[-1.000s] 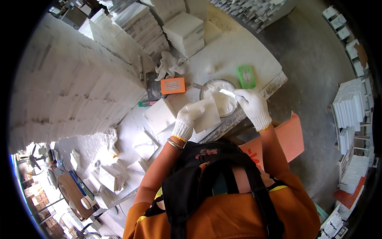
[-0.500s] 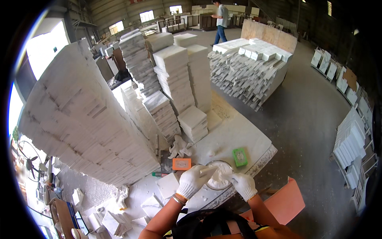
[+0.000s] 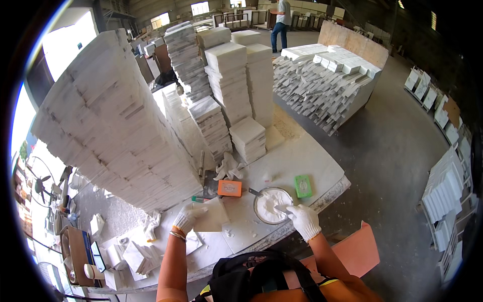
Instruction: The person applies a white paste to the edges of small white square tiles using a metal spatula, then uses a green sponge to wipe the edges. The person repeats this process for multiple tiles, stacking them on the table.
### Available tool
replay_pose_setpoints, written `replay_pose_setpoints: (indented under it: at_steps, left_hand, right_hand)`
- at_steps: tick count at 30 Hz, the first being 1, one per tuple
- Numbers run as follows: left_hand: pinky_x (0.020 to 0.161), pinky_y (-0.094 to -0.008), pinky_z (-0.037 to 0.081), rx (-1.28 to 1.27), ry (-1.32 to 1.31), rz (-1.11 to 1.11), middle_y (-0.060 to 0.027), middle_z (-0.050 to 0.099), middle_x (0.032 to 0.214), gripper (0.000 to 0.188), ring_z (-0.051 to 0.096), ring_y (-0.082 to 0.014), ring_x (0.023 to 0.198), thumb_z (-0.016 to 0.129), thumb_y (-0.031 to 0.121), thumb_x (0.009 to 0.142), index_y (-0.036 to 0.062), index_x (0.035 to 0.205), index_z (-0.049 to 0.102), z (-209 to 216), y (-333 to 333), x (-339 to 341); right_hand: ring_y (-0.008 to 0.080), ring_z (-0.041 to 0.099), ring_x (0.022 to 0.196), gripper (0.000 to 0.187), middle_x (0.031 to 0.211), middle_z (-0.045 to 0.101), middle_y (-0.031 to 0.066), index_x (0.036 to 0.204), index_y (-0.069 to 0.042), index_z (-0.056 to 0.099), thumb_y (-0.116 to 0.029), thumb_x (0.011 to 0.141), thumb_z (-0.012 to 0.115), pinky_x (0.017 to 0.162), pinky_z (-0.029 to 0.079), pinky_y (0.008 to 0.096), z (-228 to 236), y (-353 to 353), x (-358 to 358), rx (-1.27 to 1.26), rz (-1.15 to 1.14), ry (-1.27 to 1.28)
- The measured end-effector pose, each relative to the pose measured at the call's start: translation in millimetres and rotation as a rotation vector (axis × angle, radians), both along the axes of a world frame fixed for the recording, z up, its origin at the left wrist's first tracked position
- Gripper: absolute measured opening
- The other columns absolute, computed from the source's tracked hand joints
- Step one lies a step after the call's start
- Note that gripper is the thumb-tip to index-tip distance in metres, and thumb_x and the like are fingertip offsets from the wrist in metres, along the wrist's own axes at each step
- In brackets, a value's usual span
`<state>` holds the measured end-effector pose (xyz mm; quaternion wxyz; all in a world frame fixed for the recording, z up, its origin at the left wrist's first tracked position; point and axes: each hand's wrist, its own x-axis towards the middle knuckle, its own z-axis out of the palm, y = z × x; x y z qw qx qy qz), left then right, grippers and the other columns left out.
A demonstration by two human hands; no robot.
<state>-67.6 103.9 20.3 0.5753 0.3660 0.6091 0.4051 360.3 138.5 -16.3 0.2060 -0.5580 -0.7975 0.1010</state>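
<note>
My left hand (image 3: 187,218), in a white knitted glove, grips the left edge of a square white marble tile (image 3: 214,216) on the worktable. Over the right side of a round metal bowl (image 3: 257,214), my gloved right hand (image 3: 305,222) is closed on a putty knife (image 3: 283,207), its grey blade over the white paste (image 3: 271,204). A second tool's dark handle (image 3: 255,192) leans out over the bowl's far-left rim. An orange box (image 3: 230,188) stands left of the bowl, a green box (image 3: 303,186) right of it. The fingertips under the tile are hidden.
Tall stacks of white tiles (image 3: 118,121) rise at the left and back of the worktable (image 3: 312,156). A crumpled white glove (image 3: 229,167) lies beyond the orange box. A loaded pallet (image 3: 327,85) stands behind, where a person (image 3: 280,27) stands. A pink panel (image 3: 352,251) is at right.
My left hand has moved left from the bowl to the tile. The bowl's dark tool handle is now exposed. My right hand stays near the bowl. The view has shifted slightly.
</note>
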Motion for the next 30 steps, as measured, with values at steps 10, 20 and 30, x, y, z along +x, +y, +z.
replay_pose_setpoints:
  at_steps: [10,20,30]
  left_hand:
    - [0.08,-0.0344,0.057,-0.019,-0.066,-0.023,-0.01,0.073,0.104,0.034,0.069,-0.0178,0.088,0.076,0.017,0.085,-0.0031,0.112,0.07,-25,10,-17]
    - [0.08,-0.0461,0.056,0.189,1.025,-0.376,-0.0176,0.071,0.107,0.072,0.07,-0.0374,0.097,0.078,0.055,0.073,0.0164,0.131,0.056,1,44,6]
    - [0.093,-0.049,0.047,0.496,1.271,-0.241,-0.0163,0.054,0.127,0.084,0.054,-0.0358,0.118,0.082,0.054,0.066,0.0123,0.133,0.053,-12,11,42]
  right_hand:
    - [0.0348,0.066,0.082,0.012,0.085,0.068,0.0109,0.094,-0.014,0.071,-0.018,0.082,0.072,0.07,0.051,0.0448,21,-12,-2,-0.066,-0.069,0.176]
    - [0.0357,0.065,0.082,0.013,0.086,0.068,0.0121,0.09,-0.009,0.068,-0.016,0.08,0.074,0.07,0.051,0.0445,23,-19,-25,-0.001,-0.039,0.301]
    - [0.0296,0.065,0.079,0.014,0.084,0.066,0.0122,0.091,-0.005,0.068,-0.012,0.082,0.075,0.074,0.052,0.037,45,-51,-52,0.007,-0.132,0.334]
